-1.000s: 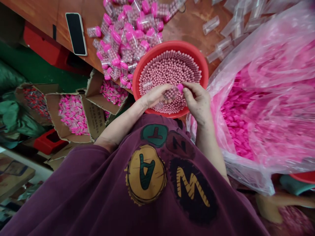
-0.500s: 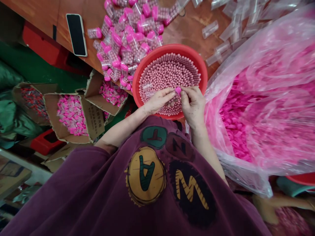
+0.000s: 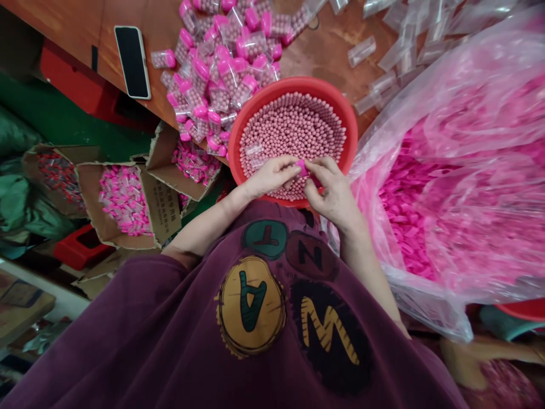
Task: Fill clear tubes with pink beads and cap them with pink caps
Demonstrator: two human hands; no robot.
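Note:
Above the near part of a red basin [image 3: 352,122], my left hand [image 3: 272,175] is closed around a small bottle with a pink cap [image 3: 302,167]; the bottle's body is mostly hidden by the fingers. My right hand [image 3: 334,190] meets the cap from the other side, index fingertip against it and thumb lower down. Pink beads [image 3: 293,122] fill much of the basin under both hands. A clear empty tube [image 3: 255,152] lies on the beads beside my left hand.
A heap of filled, pink-capped bottles [image 3: 221,74] lies behind the basin. Clear tubes [image 3: 361,52] are scattered at the back right. A plastic bag of pink caps [image 3: 404,227] bulges on the right. A phone [image 3: 133,62] and a cardboard box [image 3: 164,207] are on the left.
Both hands have come slightly lower and closer to me with the capped bottle. My right thumb has moved off the cap and down, and that hand has tilted.

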